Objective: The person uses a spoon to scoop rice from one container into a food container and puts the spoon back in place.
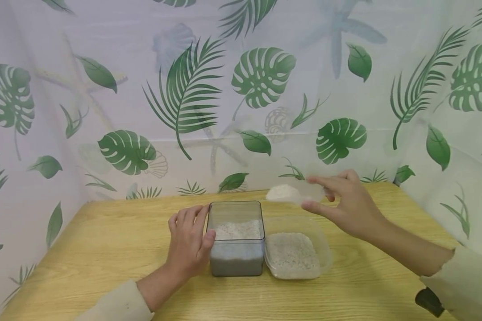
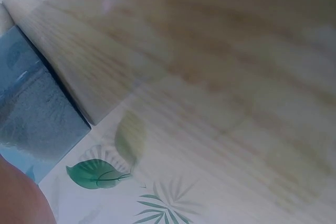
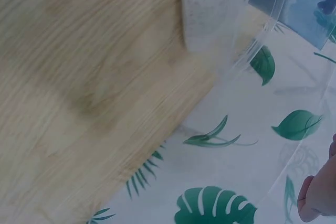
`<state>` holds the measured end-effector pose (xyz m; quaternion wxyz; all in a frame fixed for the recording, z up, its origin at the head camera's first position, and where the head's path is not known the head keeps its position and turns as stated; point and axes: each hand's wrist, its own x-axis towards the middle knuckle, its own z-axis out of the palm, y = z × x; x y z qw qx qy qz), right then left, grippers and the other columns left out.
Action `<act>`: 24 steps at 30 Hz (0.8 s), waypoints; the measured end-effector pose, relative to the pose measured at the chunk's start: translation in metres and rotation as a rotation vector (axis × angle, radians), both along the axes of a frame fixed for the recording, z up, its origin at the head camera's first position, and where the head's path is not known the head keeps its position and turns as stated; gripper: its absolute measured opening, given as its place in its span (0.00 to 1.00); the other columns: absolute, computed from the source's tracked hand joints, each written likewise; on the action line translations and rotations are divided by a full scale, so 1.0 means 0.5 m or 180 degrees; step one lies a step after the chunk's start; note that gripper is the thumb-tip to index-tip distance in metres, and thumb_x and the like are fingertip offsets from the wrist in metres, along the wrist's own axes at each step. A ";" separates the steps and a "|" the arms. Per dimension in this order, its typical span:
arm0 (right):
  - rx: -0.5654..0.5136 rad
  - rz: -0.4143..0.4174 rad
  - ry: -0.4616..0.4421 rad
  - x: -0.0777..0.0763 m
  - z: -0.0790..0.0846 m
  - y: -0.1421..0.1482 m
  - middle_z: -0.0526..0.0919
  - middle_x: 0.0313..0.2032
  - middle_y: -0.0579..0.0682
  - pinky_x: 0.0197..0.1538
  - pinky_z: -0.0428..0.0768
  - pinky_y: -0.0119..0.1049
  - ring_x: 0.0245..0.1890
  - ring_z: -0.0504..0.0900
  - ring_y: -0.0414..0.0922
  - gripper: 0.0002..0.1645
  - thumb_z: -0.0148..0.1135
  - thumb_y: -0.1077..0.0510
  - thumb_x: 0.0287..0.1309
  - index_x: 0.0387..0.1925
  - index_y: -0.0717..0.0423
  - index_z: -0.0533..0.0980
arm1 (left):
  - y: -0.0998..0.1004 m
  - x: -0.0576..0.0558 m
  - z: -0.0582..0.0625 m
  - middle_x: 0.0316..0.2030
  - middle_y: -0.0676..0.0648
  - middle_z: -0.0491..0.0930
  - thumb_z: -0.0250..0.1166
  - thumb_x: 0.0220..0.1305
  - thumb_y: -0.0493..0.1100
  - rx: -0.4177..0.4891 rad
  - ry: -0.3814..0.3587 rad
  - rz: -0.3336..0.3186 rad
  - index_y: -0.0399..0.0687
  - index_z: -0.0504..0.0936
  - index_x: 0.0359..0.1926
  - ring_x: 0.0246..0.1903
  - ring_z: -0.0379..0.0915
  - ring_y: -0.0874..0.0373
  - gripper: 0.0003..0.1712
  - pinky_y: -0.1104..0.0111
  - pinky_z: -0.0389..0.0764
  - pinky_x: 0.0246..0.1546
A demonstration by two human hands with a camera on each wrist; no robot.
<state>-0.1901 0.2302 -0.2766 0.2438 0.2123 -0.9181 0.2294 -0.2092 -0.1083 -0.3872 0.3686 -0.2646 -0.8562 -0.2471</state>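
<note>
My left hand [image 1: 189,236] holds the left side of a square, grey-tinted clear box [image 1: 237,263], thumb at its front rim. Pale granules like sand or grain partly fill this box. The left wrist view catches only the box's side [image 2: 42,108] and a bit of the hand [image 2: 21,198]. Above and behind the neighbouring clear plastic tub [image 1: 324,249], my right hand [image 1: 351,207] pinches a translucent scoop [image 1: 311,191] between thumb and fingers. A white heap [image 1: 283,192] lies in the scoop's left end. More pale granules [image 1: 293,256] cover the tub's bottom.
Box and tub stand side by side on a wood-grain table [image 1: 120,240]. A white leaf-print curtain [image 1: 209,98] hangs behind the table and along both sides. Near the right sleeve is a small black object [image 1: 429,301].
</note>
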 end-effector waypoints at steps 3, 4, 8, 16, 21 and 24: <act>0.0025 -0.0070 0.0039 0.002 -0.009 0.024 0.65 0.23 0.42 0.36 0.60 0.38 0.38 0.58 0.42 0.33 0.74 0.43 0.52 0.58 0.51 0.80 | 0.000 -0.001 0.000 0.52 0.35 0.76 0.34 0.75 0.61 -0.0002 -0.0018 -0.0011 0.32 0.76 0.61 0.53 0.66 0.41 0.41 0.43 0.55 0.53; 0.0026 -0.0095 0.0039 0.002 -0.012 0.031 0.65 0.23 0.42 0.36 0.59 0.38 0.38 0.58 0.42 0.33 0.74 0.43 0.52 0.58 0.51 0.80 | 0.000 -0.001 0.000 0.52 0.35 0.75 0.35 0.74 0.60 -0.0001 -0.0024 -0.0017 0.31 0.76 0.61 0.53 0.66 0.41 0.40 0.43 0.55 0.53; 0.0048 -0.0205 0.0000 0.006 -0.026 0.057 0.64 0.23 0.43 0.37 0.57 0.38 0.36 0.57 0.43 0.32 0.74 0.43 0.52 0.56 0.53 0.81 | -0.001 -0.002 0.000 0.52 0.35 0.75 0.35 0.74 0.60 -0.0006 -0.0039 -0.0009 0.32 0.75 0.61 0.53 0.66 0.41 0.40 0.42 0.55 0.53; 0.0169 -0.0346 -0.0050 0.023 -0.066 0.106 0.62 0.23 0.42 0.38 0.55 0.38 0.37 0.57 0.43 0.33 0.74 0.43 0.52 0.56 0.54 0.81 | 0.001 -0.002 0.000 0.52 0.35 0.75 0.31 0.75 0.63 -0.0009 -0.0024 -0.0020 0.32 0.75 0.62 0.53 0.66 0.42 0.43 0.42 0.55 0.54; 0.0231 -0.0341 -0.0084 0.031 -0.098 0.132 0.61 0.23 0.41 0.40 0.52 0.40 0.36 0.55 0.43 0.33 0.76 0.44 0.50 0.55 0.55 0.81 | 0.000 -0.001 -0.001 0.53 0.35 0.75 0.31 0.75 0.63 -0.0012 -0.0049 -0.0006 0.32 0.75 0.62 0.54 0.66 0.41 0.43 0.42 0.55 0.54; 0.0287 -0.0343 -0.0041 0.036 -0.115 0.142 0.61 0.22 0.40 0.39 0.51 0.43 0.36 0.56 0.43 0.33 0.77 0.44 0.48 0.54 0.55 0.82 | -0.001 -0.002 -0.002 0.52 0.35 0.75 0.31 0.75 0.63 -0.0008 -0.0048 -0.0006 0.32 0.75 0.61 0.53 0.66 0.41 0.44 0.42 0.55 0.54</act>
